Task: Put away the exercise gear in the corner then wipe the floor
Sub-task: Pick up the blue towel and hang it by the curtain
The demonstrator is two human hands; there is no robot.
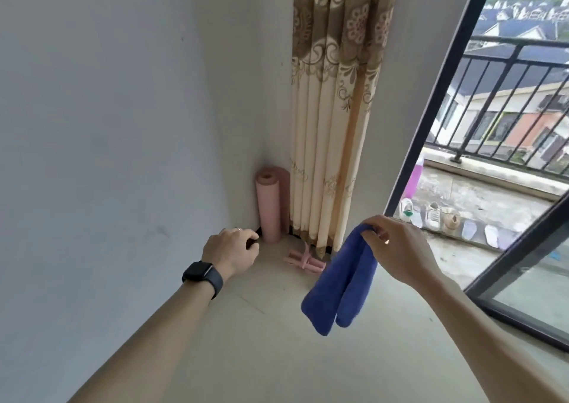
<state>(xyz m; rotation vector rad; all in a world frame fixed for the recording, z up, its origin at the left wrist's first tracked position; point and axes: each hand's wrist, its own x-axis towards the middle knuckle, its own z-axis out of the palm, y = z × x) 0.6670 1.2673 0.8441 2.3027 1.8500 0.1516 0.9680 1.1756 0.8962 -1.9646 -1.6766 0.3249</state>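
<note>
A pink rolled mat (271,205) stands upright in the corner, left of centre in the frame, between the pale wall (107,110) and a floral curtain (335,110) that hangs to the floor. Just right of the mat's foot, below the curtain hem, a small pink piece of gear (304,261) with crossed bars lies flat on the light floor (261,341).

The left hand (231,251) reaches in from the lower left towards the base of the mat. Its fingers are curled closed around something small and dark; what that thing is cannot be told. A ring sits on one finger and a black watch (203,276) is on the wrist.

The right hand (397,245) comes in from the lower right and is held up in the air, right of centre. Its thumb and fingertips pinch the top of a blue cloth (341,282), which hangs folded down from the hand, clear of the floor.

At the right of the frame an open dark-framed door (431,110) gives on to a balcony, where several shoes (434,214) stand in a row by the threshold and a black railing (508,101) runs along the edge.
</note>
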